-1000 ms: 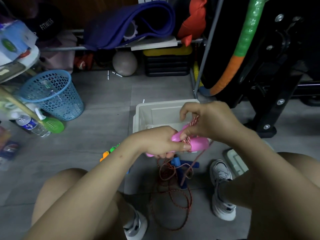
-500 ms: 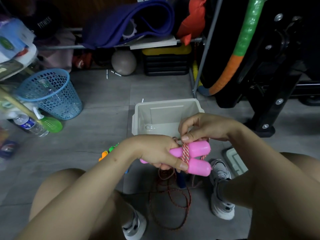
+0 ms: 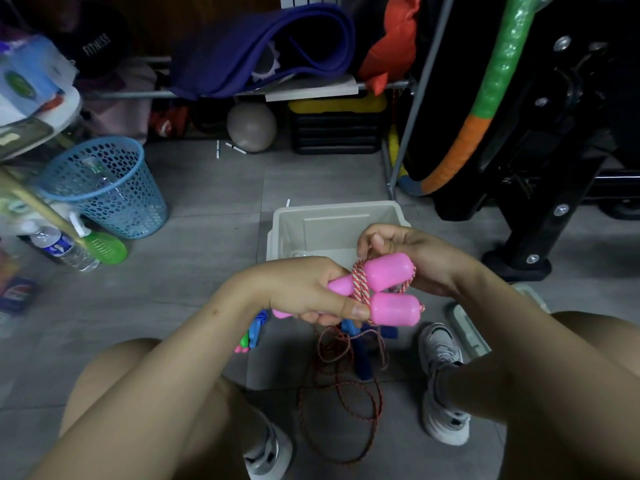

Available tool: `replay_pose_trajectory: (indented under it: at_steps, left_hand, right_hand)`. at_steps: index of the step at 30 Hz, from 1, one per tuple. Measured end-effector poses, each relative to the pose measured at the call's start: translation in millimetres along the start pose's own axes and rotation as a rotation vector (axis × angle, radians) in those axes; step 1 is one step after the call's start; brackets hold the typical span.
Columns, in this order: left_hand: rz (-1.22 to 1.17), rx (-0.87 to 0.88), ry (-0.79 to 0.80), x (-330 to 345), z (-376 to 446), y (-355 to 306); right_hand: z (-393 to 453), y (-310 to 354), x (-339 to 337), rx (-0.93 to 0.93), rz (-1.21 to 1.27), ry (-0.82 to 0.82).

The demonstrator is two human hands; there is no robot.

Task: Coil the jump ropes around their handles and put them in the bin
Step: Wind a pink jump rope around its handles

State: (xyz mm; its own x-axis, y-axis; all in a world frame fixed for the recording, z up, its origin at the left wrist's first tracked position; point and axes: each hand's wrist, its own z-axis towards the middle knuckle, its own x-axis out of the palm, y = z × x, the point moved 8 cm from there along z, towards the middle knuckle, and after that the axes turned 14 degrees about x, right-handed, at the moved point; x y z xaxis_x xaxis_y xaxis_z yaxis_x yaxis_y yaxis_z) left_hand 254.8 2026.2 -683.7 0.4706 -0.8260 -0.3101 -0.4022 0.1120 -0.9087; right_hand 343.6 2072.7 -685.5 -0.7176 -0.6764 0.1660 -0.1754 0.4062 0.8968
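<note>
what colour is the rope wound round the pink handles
Red and white twisted strands, clearest in the head view where the rope crosses the pink handles.

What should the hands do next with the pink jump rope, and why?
Probably wind another loop: the left hand holds both pink handles together, the right hand pinches the rope, and plenty of rope lies loose on the floor.

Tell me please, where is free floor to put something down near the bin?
Bare floor lies between the blue basket and the bin. Crowded: below the hands, where loose rope and blue handles lie between the shoes.
</note>
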Motion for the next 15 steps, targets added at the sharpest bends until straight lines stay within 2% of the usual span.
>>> replay_pose_trajectory:
  at_steps: [3,6,10,15]
  left_hand:
    - [-0.047,0.027,-0.033,-5.6,-4.9,0.4]
    - [-0.086,0.058,-0.086,-10.8,-7.1,1.4]
    - [-0.187,0.087,-0.200,-19.9,-7.7,6.1]
    - [-0.285,0.072,-0.298,-26.2,-4.3,8.3]
  right_hand:
    - [-1.6,0.2,1.0,0.005,0.092,0.042]
    - [-7.9,4.5,3.1,-0.009,0.063,0.051]
    - [-12.7,-0.6,6.1,-0.040,-0.078,-0.037]
    - [-13.0,-5.6,5.1,-0.039,0.007,-0.100]
